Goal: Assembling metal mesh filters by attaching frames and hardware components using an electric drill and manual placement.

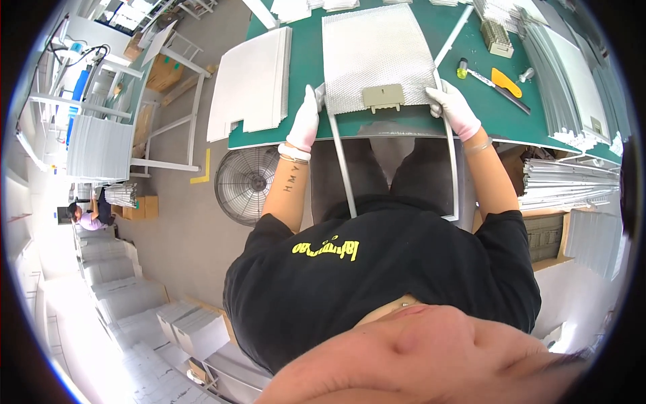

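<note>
A silver mesh panel [377, 54] lies on the green work table in front of me. On its near edge sits a small beige-grey plastic piece [382, 97] with short prongs. A thin metal frame [342, 165] runs along both sides of the mesh and reaches past the table edge toward my body. My left hand [306, 121], in a white glove, grips the frame's left side at the mesh's near corner, its fingertips partly hidden. On the other side my gloved right hand [457, 111] has its fingers curled round the right strip, beside the mesh's near right corner.
Left of the mesh lies a stack of white panels [252, 84]. To the right are a yellow scraper tool [506, 83], a marker [480, 77], a small green-capped bottle [462, 67] and a box of plastic pieces [496, 38]. A floor fan [250, 185] stands below the table's left end.
</note>
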{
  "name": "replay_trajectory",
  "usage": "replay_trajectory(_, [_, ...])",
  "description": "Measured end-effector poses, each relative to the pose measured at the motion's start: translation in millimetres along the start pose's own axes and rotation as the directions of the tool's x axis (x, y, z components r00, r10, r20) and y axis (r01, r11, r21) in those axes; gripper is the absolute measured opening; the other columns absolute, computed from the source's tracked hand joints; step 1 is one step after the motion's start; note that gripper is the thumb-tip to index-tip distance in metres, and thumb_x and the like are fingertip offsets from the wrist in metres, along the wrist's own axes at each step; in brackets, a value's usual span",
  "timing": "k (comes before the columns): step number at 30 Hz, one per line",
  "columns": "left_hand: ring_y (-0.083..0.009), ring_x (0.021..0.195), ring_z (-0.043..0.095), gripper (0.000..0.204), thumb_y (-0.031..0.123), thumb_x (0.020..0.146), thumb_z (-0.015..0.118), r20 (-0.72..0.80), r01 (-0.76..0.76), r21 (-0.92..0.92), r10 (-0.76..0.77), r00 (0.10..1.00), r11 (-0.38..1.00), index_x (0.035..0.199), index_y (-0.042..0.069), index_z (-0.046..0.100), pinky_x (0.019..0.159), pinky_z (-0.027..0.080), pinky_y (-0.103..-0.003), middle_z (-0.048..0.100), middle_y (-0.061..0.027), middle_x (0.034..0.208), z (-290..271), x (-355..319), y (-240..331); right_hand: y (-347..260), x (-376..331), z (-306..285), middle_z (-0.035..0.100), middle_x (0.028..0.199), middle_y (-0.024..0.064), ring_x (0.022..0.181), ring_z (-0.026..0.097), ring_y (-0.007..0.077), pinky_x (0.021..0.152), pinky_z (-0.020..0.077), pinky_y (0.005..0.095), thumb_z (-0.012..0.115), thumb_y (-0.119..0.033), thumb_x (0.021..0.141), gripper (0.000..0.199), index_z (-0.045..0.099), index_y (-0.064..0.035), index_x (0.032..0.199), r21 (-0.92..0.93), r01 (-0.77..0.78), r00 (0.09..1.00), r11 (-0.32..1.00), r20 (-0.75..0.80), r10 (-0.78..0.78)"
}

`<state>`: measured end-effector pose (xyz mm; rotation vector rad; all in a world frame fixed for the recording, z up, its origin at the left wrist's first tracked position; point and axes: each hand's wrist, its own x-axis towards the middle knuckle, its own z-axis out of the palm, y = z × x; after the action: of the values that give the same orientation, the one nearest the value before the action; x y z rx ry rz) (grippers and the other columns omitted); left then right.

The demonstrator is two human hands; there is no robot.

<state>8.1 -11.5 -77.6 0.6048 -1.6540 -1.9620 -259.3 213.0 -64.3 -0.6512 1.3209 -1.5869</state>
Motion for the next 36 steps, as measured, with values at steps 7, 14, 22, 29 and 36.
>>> replay_trajectory(7, [-0.0202, 0.123, 0.057, 0.082, 0.007, 0.085, 0.075, 0.247, 0.001, -0.284, 0.072, 0.966, 0.959, 0.15, -0.004, 0.027, 0.104, 0.048, -0.036, 0.053, -0.0117, 0.14, 31.3, -14.8, 39.6, -1.0, -22.9, -9.5, 0.055, 0.079, 0.0002, 0.061, 0.052, 0.0102, 0.062, 0.0474, 0.0258, 0.064, -0.019, 0.095, 0.022, 0.055, -0.0038, 0.108, -0.046, 0.106, 0.992, 0.993, -0.07, -0.109])
replay_trajectory(14, [-0.0168, 0.101, 0.066, 0.064, 0.0, 0.082, 0.076, -0.07, -0.16, 0.074, 0.165, 0.984, 0.984, 0.137, -0.008, 0.046, 0.085, 0.055, -0.028, 0.066, -0.0131, 0.114, 63.1, -34.5, 61.7, -28.9, -58.7, -9.8, 0.055, 0.083, 0.0009, 0.069, 0.052, 0.0097, 0.066, 0.0472, 0.0267, 0.059, -0.017, 0.098, 0.028, 0.053, 0.0003, 0.12, -0.057, 0.295, 0.949, 0.954, -0.094, -0.3])
replay_trajectory(22, [-0.0182, 0.116, 0.055, 0.062, 0.001, 0.096, 0.053, -0.127, -0.435, 0.159, 0.455, 0.881, 0.886, 0.151, -0.008, 0.026, 0.1, 0.041, -0.027, 0.057, -0.0136, 0.125, 91.4, -66.5, 83.0, -47.7, -80.6, 7.5, 0.056, 0.086, -0.0003, 0.068, 0.049, 0.0087, 0.064, 0.0446, 0.0259, 0.059, -0.016, 0.097, 0.035, 0.049, -0.0018, 0.127, -0.063, 0.361, 0.925, 0.931, -0.106, -0.366])
replay_trajectory(29, [-0.0067, 0.078, 0.05, 0.021, 0.001, 0.091, 0.064, -0.418, -0.474, -0.026, 0.421, 0.805, 0.88, 0.111, -0.003, 0.059, 0.071, 0.042, -0.02, 0.057, -0.001, 0.093, 58.8, -110.5, 89.2, -77.6, -88.4, 51.9, 0.062, 0.089, 0.0026, 0.077, 0.058, 0.0095, 0.073, 0.049, 0.0249, 0.06, -0.007, 0.092, 0.03, 0.052, 0.003, 0.119, -0.172, 0.401, 0.915, 0.9, 0.024, -0.403])
replay_trajectory(36, [-0.0066, 0.076, 0.047, 0.03, 0.009, 0.101, 0.048, -0.377, -0.511, 0.108, 0.51, 0.773, 0.853, 0.129, 0.0, 0.043, 0.072, 0.041, -0.019, 0.053, -0.0013, 0.09, 48.0, -90.1, 150.6, -131.5, -63.6, 93.5, 0.056, 0.082, 0.0003, 0.075, 0.046, 0.0069, 0.07, 0.043, 0.0238, 0.06, 0.0, 0.089, 0.011, 0.06, 0.0006, 0.1, -0.249, 0.692, 0.683, 0.677, -0.079, -0.726])
